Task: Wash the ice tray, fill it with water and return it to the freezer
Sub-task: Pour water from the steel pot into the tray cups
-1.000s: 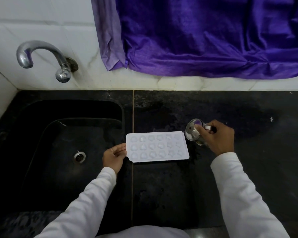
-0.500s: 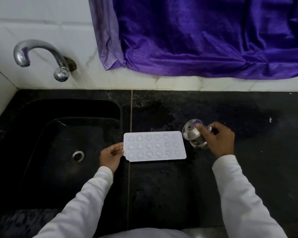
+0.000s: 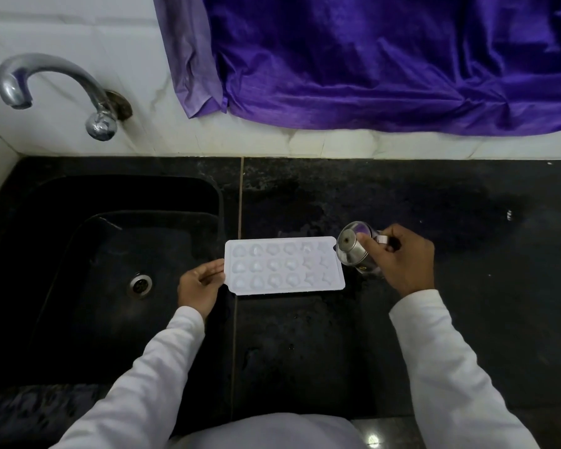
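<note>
A white ice tray [image 3: 284, 265] with several small moulded cavities lies flat on the black countertop [image 3: 305, 345], just right of the sink. My left hand [image 3: 200, 285] holds the tray's left end by its tab, thumb on top. My right hand [image 3: 402, 259] grips a small steel jug [image 3: 353, 249] by its handle. The jug is tilted with its mouth toward the tray's right end. I cannot tell whether water is flowing.
A black sink [image 3: 110, 270] with a steel drain [image 3: 140, 284] lies at the left. A chrome tap [image 3: 55, 89] juts from the white tiled wall above it. A purple cloth [image 3: 386, 59] hangs on the wall behind the counter.
The jug in my right hand has tipped a little further toward the tray's right end. The tray and my left hand have stayed where they were.
</note>
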A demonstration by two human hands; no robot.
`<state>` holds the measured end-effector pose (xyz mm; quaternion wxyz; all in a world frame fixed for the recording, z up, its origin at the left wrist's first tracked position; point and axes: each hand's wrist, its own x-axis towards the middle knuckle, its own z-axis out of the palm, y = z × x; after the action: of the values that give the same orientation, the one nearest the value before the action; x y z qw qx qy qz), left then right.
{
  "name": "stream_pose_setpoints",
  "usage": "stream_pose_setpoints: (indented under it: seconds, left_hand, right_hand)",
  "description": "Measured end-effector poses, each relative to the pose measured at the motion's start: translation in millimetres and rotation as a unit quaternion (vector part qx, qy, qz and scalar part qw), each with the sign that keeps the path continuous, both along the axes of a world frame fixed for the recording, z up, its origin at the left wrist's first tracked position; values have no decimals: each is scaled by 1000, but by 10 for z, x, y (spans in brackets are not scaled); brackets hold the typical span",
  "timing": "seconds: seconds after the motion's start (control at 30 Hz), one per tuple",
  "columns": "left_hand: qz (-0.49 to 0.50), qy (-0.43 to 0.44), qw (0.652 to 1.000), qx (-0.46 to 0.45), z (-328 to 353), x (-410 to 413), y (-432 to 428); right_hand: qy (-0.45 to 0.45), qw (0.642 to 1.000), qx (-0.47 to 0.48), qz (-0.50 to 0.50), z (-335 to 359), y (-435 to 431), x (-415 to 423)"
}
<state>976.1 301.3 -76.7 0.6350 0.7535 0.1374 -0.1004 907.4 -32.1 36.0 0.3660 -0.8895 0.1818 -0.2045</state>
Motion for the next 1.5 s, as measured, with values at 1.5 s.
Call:
stream_pose_setpoints:
  seconds: [1.5]
  left_hand:
    - [11,5,1000,-2,80,-64,-50]
  right_hand:
    - [-17,1000,1,-1,21,-7,-81]
